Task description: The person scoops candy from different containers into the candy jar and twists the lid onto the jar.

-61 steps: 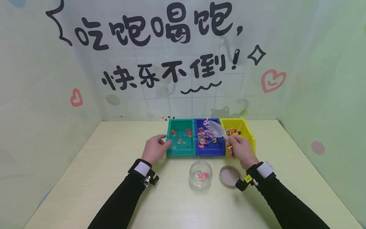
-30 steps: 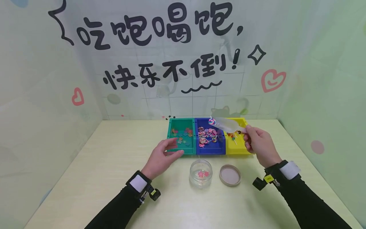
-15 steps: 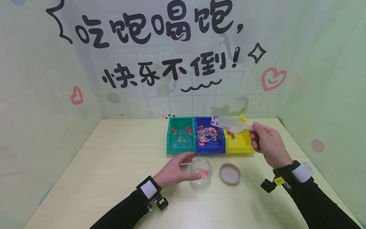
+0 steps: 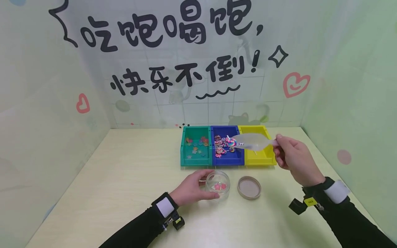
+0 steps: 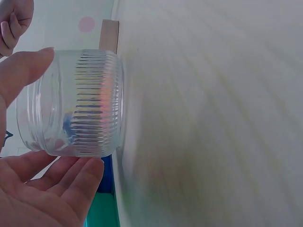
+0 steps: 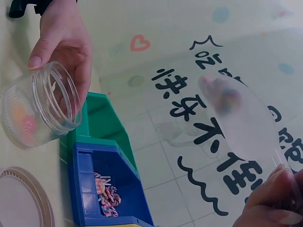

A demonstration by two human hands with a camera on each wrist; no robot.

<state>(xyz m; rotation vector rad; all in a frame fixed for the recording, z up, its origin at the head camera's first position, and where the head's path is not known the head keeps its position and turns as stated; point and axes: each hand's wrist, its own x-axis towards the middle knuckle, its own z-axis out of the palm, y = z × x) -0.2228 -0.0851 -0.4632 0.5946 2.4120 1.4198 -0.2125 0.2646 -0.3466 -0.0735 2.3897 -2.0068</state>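
Observation:
My left hand point(image 4: 193, 190) holds a clear glass jar point(image 4: 218, 177) from its left side, thumb on the near side and fingers behind. In the left wrist view the ribbed jar point(image 5: 94, 104) stands on the table between thumb and fingers. Pink pieces point(image 4: 220, 186) lie at its bottom. My right hand point(image 4: 294, 160) pinches the handle of a translucent scoop point(image 4: 252, 140), raised above the blue and yellow bins. At the scoop's tip sits a swirled mini lollipop point(image 4: 231, 142); the right wrist view shows it blurred through the scoop point(image 6: 251, 125).
A teal bin point(image 4: 196, 162) with small star-like pieces, a blue bin point(image 4: 228, 162) with mini lollipops and a yellow bin point(image 4: 260, 161) stand joined at the back. Right of the jar lies a round lid point(image 4: 249, 188). A printed curtain point(image 4: 133, 62) hangs behind the table.
My left hand has left the teal bin and come right and nearer to the jar, where it takes hold. The right hand has moved right with the scoop, which has just dipped slightly.

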